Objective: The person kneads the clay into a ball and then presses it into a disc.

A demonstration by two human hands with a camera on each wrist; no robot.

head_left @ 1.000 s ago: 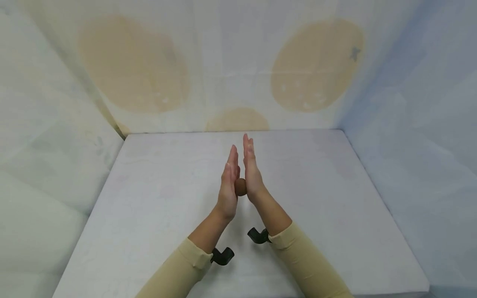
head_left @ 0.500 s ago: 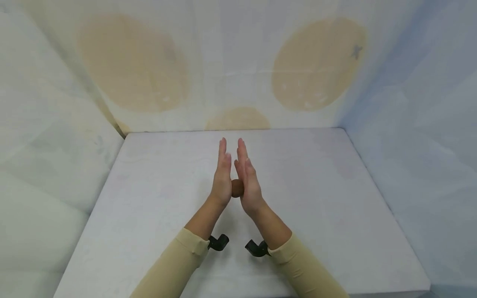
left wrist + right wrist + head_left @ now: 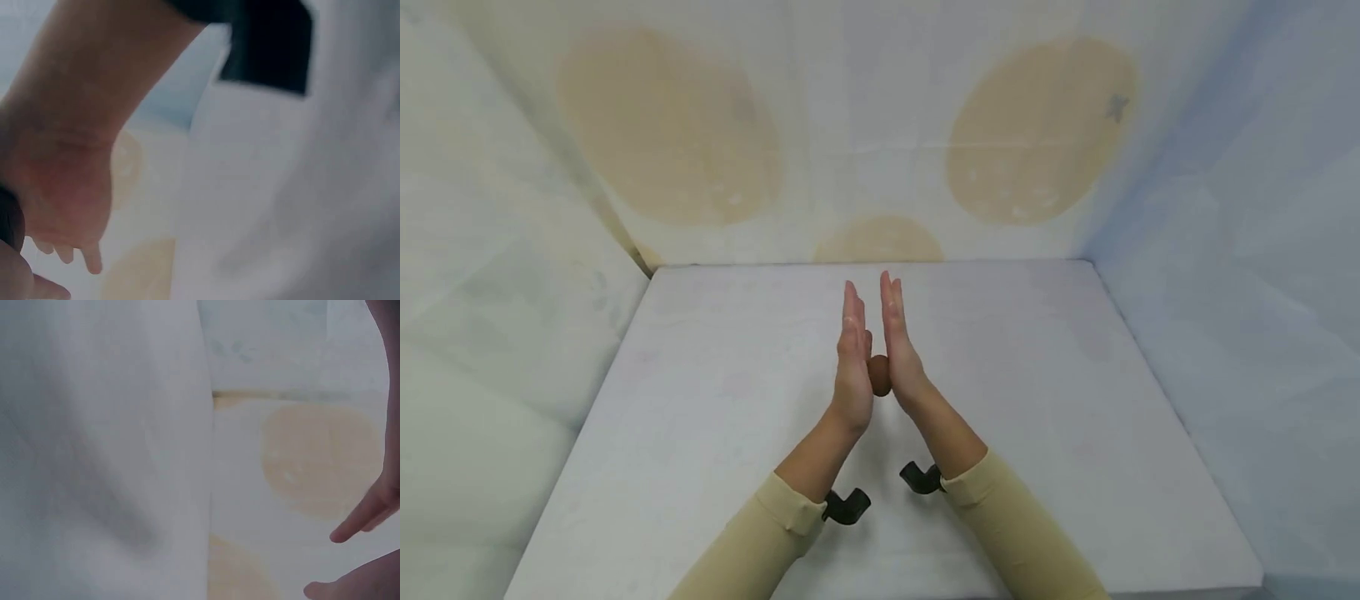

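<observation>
Both hands upright, palms facing, fingers straight and pointing to 12 o'clock. Left hand (image 3: 852,367) and right hand (image 3: 898,354) press a small ball (image 3: 879,375) between the palms near the heels; neither hand curls round it, flat-palm press only. Fingertips of the two hands apart, a narrow gap between them. Forearms come in from 6 o'clock in a V, tan sleeves (image 3: 760,542) to the wrists, black wrist mounts (image 3: 847,506) under each.

Ball sits above the table (image 3: 1037,400), about mid-table, slightly toward 12 o'clock of centre; whether it is clear of the surface cannot be told for sure.

Edges: back table edge meets the back wall (image 3: 865,125) at 12 o'clock, near the fingertips but not touching. Side walls at 9 and 3 o'clock well apart from the hands. Front edge at 6 o'clock, under the sleeves. Open tabletop on both sides of the hands.

Ball: brown, rounded, matte, mostly hidden by the palms, only a sliver shows between them. Finer surface detail too small to tell.

Left wrist view: blurred; the left hand (image 3: 59,187) at 8 o'clock, fingers hanging straight. Right wrist view: blurred, fingertips (image 3: 350,531) at 4 o'clock, ball not seen.
</observation>
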